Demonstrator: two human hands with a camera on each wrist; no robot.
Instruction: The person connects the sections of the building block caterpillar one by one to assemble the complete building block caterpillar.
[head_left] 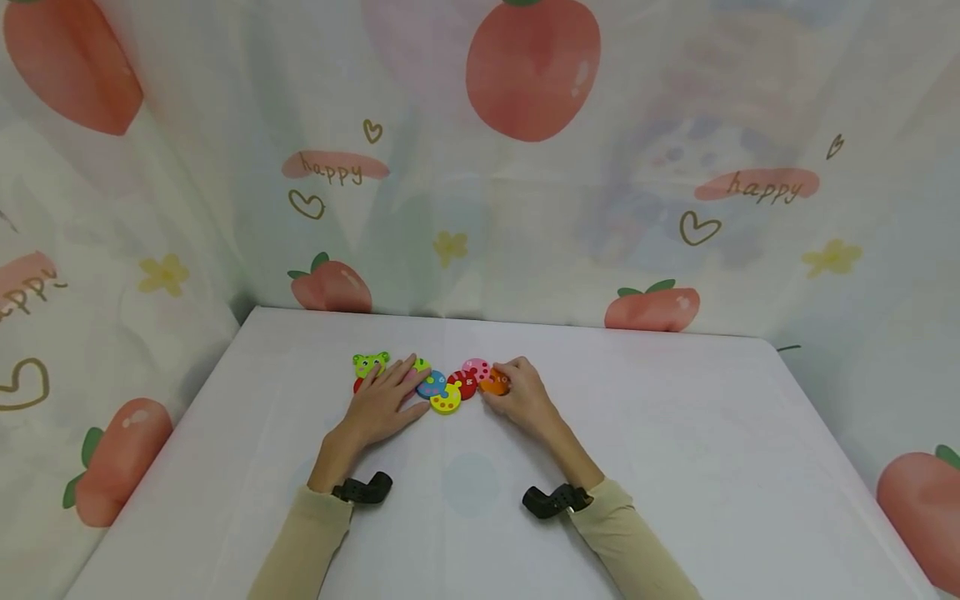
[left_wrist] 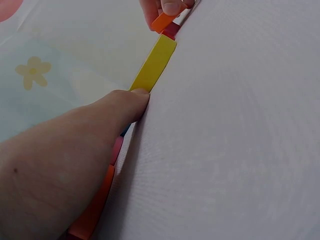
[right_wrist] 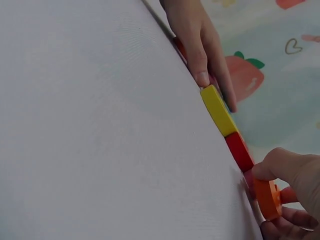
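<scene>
A row of round, coloured caterpillar puzzle pieces lies across the white table. At its left end is a green animal-face piece [head_left: 369, 364]. My left hand [head_left: 384, 407] rests flat over the left part of the row with fingers spread, hiding some pieces; its thumb touches near the yellow piece [head_left: 446, 400]. A blue piece [head_left: 431, 384] shows beside the fingers. To the right come a red piece [head_left: 463, 384] and a pink piece [head_left: 477, 368]. My right hand [head_left: 525, 395] pinches an orange piece [right_wrist: 267, 199], tilted against the row's right end.
The white table [head_left: 675, 467] extends around the row on all sides. Behind it hangs a printed cloth [head_left: 510, 208] with fruit and hearts. Each wrist wears a black band [head_left: 363, 489] with a camera.
</scene>
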